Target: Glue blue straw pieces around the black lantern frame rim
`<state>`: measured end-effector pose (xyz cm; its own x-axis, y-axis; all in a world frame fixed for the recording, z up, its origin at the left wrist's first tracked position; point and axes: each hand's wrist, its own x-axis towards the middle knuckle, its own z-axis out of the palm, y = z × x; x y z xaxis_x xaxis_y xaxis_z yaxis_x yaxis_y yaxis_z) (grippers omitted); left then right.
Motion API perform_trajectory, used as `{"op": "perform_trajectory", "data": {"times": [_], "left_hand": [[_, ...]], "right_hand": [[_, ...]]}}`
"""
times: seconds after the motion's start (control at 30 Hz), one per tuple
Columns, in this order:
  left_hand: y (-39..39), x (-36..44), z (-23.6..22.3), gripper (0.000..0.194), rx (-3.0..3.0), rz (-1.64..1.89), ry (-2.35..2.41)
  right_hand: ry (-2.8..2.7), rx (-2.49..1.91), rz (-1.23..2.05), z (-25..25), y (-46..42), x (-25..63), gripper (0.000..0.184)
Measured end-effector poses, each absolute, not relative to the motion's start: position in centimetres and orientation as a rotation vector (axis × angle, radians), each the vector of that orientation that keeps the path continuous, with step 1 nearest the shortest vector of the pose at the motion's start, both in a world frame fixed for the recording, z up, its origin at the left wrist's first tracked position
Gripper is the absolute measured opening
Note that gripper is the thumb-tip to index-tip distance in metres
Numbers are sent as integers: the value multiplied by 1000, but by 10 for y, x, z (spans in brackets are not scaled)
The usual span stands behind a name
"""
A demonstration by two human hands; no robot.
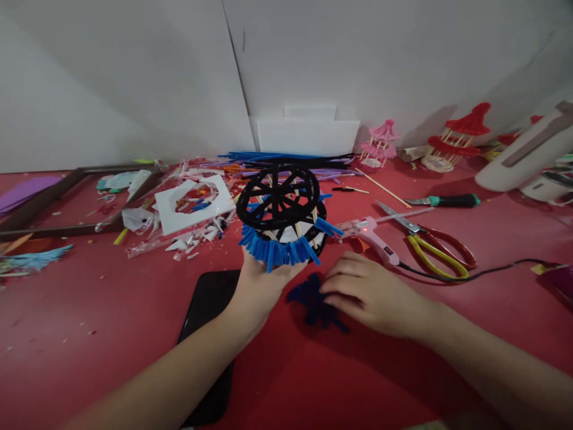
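My left hand point(259, 286) grips a small round pipe-cleaner model point(280, 197) from below, above the red table. Its top is a black spoked ring, thin wooden posts stand beneath, and short bright blue pipe-cleaner pieces fringe the lower tier. The fingers of this hand are largely hidden behind the model. On the table to the right lies a small heap of dark blue pipe-cleaner pieces point(316, 304). My right hand point(364, 292) is at the heap's right side, fingers curled and pinching at its edge; the thumb is hidden.
A pink glue gun point(378, 243) lies right of the model, its cord trailing right past scissors point(425, 242) and a craft knife point(447, 200). A black phone point(208, 310) sits under my left arm. Pink point(380, 143) and red point(459, 137) tiered models stand behind. Scraps and a dark frame point(54, 224) occupy the left.
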<state>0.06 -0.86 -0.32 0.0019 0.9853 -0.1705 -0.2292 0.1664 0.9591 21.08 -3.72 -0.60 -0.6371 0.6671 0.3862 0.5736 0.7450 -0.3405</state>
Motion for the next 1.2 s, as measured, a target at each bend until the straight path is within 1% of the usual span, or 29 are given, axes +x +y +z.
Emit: {"op": "perform_trajectory", "data": {"times": [0.17, 0.27, 0.33, 0.43, 0.63, 0.73, 0.8, 0.87, 0.97, 1.1, 1.2], "left_hand": [[-8, -1, -9, 39, 1007, 1233, 1081], [-9, -1, -9, 42, 1033, 1261, 1068], [-9, -1, -8, 41, 1023, 1267, 1073], [-9, 0, -5, 34, 1032, 1275, 1099], [-10, 0, -1, 31, 1134, 1265, 1052], [-12, -3, -3, 28, 1208, 1243, 1086], [-14, -6, -5, 29, 1235, 1197, 1126], [-14, -8, -6, 35, 1255, 1160, 1153], [-14, -8, -4, 42, 1314, 1162, 1144], [-13, -6, 0, 39, 1337, 1201, 1104], [-13, -4, 3, 43, 1307, 1221, 1125]], "right_hand": [[-2591, -928, 230, -11, -42, 203, 20], [-2634, -944, 206, -11, -42, 201, 19], [-2625, -961, 198, -12, -42, 201, 18], [-2522, -940, 163, -10, -42, 202, 17], [-2190, -826, 10, 4, -48, 204, 22], [-2035, -827, -27, 14, -53, 202, 18], [-1966, -855, -29, 19, -57, 199, 14], [-1917, -897, -60, 24, -59, 197, 12], [-1895, -961, -110, 26, -61, 196, 13], [-1882, -1001, -166, 27, -60, 194, 14], [-1873, -1018, -206, 28, -59, 195, 11]]}}
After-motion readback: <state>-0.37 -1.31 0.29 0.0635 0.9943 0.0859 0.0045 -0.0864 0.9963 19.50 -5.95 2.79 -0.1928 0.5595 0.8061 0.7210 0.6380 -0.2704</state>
